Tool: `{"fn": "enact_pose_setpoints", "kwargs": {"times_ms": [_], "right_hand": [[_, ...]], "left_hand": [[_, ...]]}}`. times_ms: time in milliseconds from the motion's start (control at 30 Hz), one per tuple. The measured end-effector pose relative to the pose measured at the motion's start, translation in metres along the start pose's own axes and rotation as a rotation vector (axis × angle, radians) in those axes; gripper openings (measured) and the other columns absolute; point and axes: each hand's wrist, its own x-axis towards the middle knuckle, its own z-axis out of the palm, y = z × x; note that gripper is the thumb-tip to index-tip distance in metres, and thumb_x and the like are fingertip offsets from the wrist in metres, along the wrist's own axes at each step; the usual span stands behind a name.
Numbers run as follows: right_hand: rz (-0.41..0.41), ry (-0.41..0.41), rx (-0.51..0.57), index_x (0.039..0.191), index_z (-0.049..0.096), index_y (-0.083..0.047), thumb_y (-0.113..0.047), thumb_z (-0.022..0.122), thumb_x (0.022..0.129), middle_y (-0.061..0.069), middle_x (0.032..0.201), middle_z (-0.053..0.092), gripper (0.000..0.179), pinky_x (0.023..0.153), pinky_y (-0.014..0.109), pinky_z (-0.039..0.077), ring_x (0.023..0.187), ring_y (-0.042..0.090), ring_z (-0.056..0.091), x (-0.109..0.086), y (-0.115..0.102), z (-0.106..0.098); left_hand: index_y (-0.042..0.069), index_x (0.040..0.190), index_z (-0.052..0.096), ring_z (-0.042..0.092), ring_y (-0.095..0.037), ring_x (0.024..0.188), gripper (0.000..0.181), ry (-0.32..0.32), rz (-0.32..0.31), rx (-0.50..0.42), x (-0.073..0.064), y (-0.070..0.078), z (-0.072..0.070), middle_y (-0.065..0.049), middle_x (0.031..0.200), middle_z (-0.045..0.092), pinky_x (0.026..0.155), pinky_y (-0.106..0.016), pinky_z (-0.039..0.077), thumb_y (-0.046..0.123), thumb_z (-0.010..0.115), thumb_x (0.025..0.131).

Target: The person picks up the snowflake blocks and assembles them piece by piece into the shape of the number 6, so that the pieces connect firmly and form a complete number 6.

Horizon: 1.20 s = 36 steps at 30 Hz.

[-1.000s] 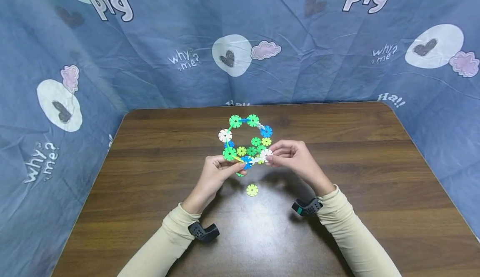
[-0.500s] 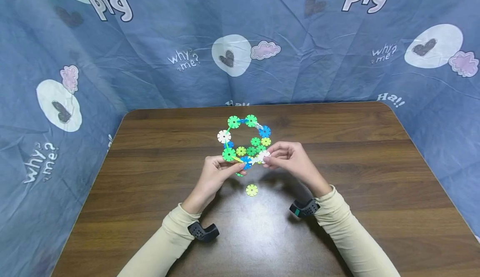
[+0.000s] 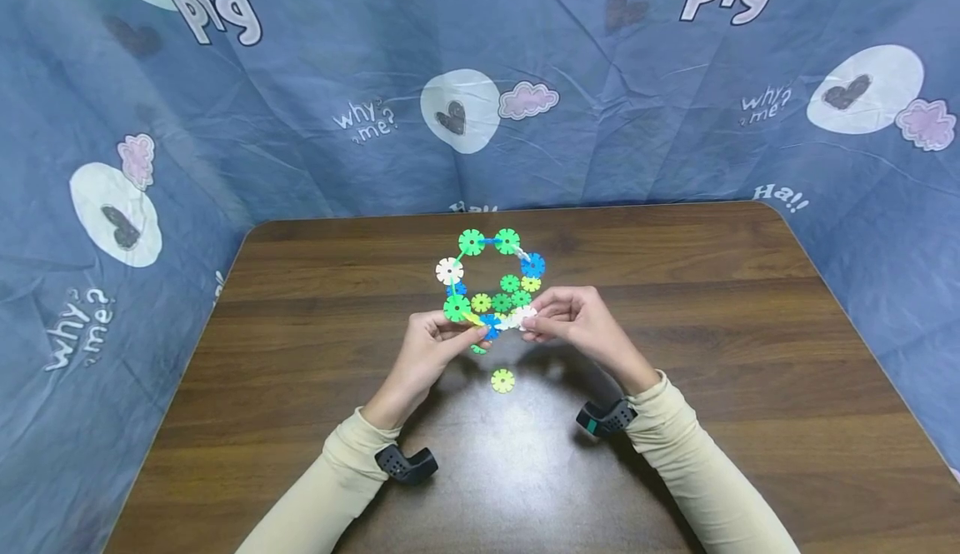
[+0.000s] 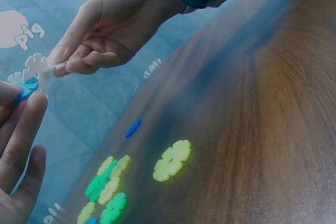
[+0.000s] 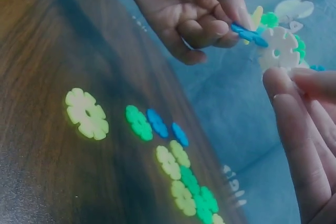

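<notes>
A curved chain of slotted plastic snowflake discs, green, blue, white and yellow, is held up above the table in the head view. My left hand (image 3: 435, 350) pinches a blue snowflake disc (image 3: 491, 326) at the chain's near side. Thumb and fingers of my right hand (image 3: 588, 325) pinch a white snowflake disc (image 3: 526, 316). In the right wrist view the blue disc (image 5: 250, 35) meets the edge of a white disc (image 5: 279, 48). From there the chain runs round past a green disc (image 3: 457, 308) to a blue disc (image 3: 532, 266) at the far right.
Loose discs lie on the brown table (image 3: 300, 354) behind the hands, among them a green disc (image 3: 502, 302) and a yellow disc (image 3: 531, 284). Nearer, between the forearms, lies a single yellow disc (image 3: 502, 381). A blue patterned cloth (image 3: 480, 171) hangs behind the table.
My right hand has shifted slightly left, toward the left hand, with the white disc. The left hand stays nearly in place on the blue disc. The chain's far end has swayed a little.
</notes>
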Motion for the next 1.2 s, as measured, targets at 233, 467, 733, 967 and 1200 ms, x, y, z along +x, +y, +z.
{"fn": "enact_pose_setpoints", "kwargs": {"times_ms": [233,467,733,967,1200], "right_hand": [[-0.054,-0.028,-0.029,0.114,0.070,0.007,-0.002,0.071,0.094,0.017,0.096,0.078,0.022,0.063,0.046,0.064,0.084,0.018,0.077,-0.002,0.000,-0.010],[-0.036,-0.060,-0.045,0.108,0.072,0.005,-0.005,0.074,0.093,0.004,0.091,0.079,0.018,0.066,0.048,0.064,0.079,0.013,0.076,-0.002,-0.002,-0.008],[-0.068,-0.004,0.009,0.109,0.070,0.013,0.000,0.072,0.093,-0.002,0.087,0.080,0.020,0.065,0.038,0.065,0.082,0.019,0.079,0.000,0.002,0.005],[-0.108,0.026,-0.046,0.107,0.074,0.007,-0.002,0.075,0.092,0.012,0.089,0.080,0.017,0.064,0.036,0.065,0.083,0.025,0.079,-0.001,0.004,0.021],[-0.126,0.062,-0.094,0.106,0.077,0.002,-0.005,0.078,0.091,0.014,0.092,0.080,0.017,0.064,0.037,0.064,0.082,0.024,0.078,-0.002,0.003,0.030]], "left_hand": [[-0.010,0.103,0.072,0.078,-0.020,0.081,0.019,0.006,0.020,0.032,0.000,0.006,-0.002,-0.012,0.086,0.079,0.088,-0.040,0.063,0.006,0.075,0.094],[-0.010,0.104,0.071,0.078,-0.015,0.086,0.019,0.040,0.021,0.020,0.000,0.005,-0.003,0.002,0.088,0.078,0.089,-0.031,0.062,0.005,0.074,0.094],[-0.005,0.103,0.072,0.079,-0.022,0.088,0.018,-0.013,-0.023,-0.042,0.000,-0.001,-0.001,-0.002,0.088,0.080,0.090,-0.038,0.062,0.008,0.076,0.093],[-0.005,0.104,0.078,0.077,-0.014,0.084,0.024,0.015,-0.081,-0.042,-0.003,-0.002,0.007,0.001,0.080,0.080,0.088,-0.030,0.058,0.014,0.081,0.090],[-0.002,0.099,0.079,0.076,-0.011,0.074,0.011,0.062,-0.089,-0.100,-0.003,0.000,0.009,0.002,0.074,0.078,0.079,-0.030,0.059,0.005,0.078,0.090]]}}
